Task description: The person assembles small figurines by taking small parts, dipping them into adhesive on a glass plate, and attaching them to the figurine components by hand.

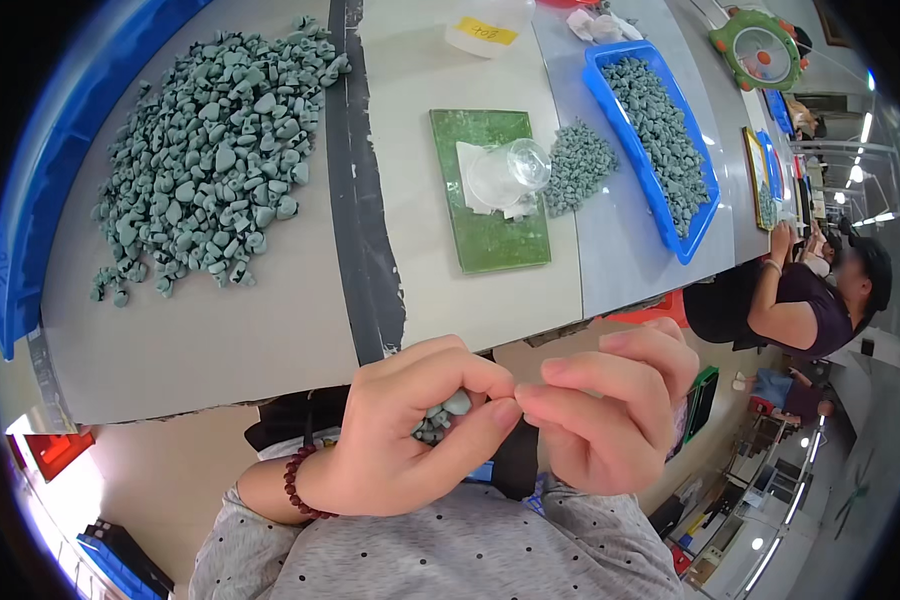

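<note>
Left hand [400,440]: grip closed on grey-green pieces [436,418]. Right hand [600,410]: fingertips pinched at them. Large pile [210,160], 11 o'clock on surface [270,330], untouched.

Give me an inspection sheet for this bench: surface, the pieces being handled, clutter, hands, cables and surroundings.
Surface: grey table with a dark strip running along it.
Job's things: a handful of small grey-green pieces cupped in the left hand; large loose heap of grey-green pieces at left.
Clutter: green mat carrying a clear plastic cup on white paper; small pile beside it; blue tray full of the same pieces; yellow label.
Grippers: left hand curled around pieces, beaded bracelet at the wrist; right hand pinching at the left fingertips, contents hidden.
Cables: nothing seen.
Surroundings: another person working at the far right; blue bin at the left edge.
</note>
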Action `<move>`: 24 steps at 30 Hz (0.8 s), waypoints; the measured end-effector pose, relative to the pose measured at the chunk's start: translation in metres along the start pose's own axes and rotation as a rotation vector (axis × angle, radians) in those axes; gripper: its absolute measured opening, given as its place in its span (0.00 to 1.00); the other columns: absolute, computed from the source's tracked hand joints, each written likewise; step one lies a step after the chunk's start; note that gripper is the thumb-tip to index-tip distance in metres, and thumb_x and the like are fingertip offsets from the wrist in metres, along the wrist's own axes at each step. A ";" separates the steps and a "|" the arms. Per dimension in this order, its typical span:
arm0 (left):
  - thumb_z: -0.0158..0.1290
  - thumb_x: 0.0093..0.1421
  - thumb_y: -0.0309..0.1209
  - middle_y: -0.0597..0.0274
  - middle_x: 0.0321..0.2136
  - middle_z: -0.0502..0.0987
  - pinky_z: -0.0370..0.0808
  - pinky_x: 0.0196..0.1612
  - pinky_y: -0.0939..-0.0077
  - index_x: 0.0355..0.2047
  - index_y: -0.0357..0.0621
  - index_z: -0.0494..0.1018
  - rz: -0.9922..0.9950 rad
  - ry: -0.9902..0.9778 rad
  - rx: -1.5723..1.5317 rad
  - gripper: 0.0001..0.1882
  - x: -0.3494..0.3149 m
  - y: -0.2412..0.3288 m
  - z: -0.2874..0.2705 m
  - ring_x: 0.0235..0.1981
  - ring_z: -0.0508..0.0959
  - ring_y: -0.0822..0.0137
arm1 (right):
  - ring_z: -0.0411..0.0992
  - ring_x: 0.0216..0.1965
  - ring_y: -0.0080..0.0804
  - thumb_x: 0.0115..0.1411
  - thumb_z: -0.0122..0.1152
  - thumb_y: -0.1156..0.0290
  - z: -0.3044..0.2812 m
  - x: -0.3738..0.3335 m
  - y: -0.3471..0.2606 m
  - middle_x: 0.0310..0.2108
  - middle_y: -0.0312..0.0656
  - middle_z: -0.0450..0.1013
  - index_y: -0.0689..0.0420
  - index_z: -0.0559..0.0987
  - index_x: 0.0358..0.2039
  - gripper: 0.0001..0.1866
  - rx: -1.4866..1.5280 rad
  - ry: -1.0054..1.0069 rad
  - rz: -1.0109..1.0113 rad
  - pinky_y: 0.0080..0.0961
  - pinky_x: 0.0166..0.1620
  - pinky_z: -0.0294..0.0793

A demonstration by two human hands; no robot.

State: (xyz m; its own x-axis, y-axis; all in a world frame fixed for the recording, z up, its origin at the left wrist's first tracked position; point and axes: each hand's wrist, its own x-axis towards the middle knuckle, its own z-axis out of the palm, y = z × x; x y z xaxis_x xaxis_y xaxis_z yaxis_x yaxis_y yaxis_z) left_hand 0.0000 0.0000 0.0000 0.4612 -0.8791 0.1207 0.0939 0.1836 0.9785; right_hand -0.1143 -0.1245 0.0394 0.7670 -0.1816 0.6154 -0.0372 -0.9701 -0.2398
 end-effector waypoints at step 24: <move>0.50 0.50 0.23 0.64 0.18 0.74 0.64 0.21 0.82 0.23 0.38 0.73 0.076 -0.038 0.066 0.02 -0.003 0.007 -0.007 0.18 0.68 0.73 | 0.64 0.24 0.26 0.34 0.67 0.74 0.005 0.006 0.004 0.22 0.29 0.72 0.50 0.78 0.18 0.08 0.331 -0.069 0.105 0.28 0.31 0.58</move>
State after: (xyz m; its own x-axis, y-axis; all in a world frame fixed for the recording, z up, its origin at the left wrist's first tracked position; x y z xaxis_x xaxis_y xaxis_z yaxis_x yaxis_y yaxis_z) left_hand 0.0052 0.0064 0.0054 0.4308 -0.8801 0.1997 0.0007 0.2217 0.9751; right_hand -0.1064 -0.1292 0.0386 0.8121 -0.2550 0.5249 0.0829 -0.8400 -0.5363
